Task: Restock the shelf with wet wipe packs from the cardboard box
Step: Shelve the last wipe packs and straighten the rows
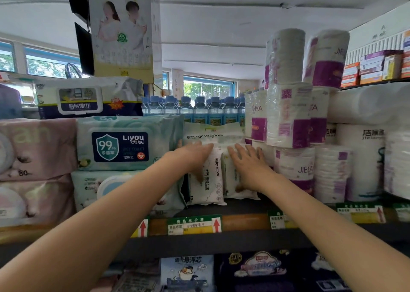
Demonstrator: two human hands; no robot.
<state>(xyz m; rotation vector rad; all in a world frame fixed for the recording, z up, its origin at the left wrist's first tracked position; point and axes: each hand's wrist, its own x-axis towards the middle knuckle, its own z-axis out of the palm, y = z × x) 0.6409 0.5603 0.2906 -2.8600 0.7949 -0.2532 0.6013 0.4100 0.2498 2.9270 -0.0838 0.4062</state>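
The hands were both up at the shelf, fingers straight and lying flat over the tops of two white baby-wipe packs standing upright side by side. The left hand rested on the left pack, fingers spread along its upper edge; the right hand pressed against the right pack, palm over its face. Neither hand curled round anything; they looked to be steadying or pushing the packs back rather than gripping them. Behind these stood a further baby-wipes pack, its label showing above the fingertips. The risk, as I judged it, lay in the packs themselves: soft, tall and narrow, they could slump forward or topple off the shelf edge once the hands let go, since they stood near the front. A shove too far to one side could also crowd the toilet rolls just beside on the right, or wedge the left pack against the Liyou wipes stacked close on the left. Water bottles lined the back. Price tags ran along the shelf front. The cardboard box was not in view, so how many packs remained could not be told.
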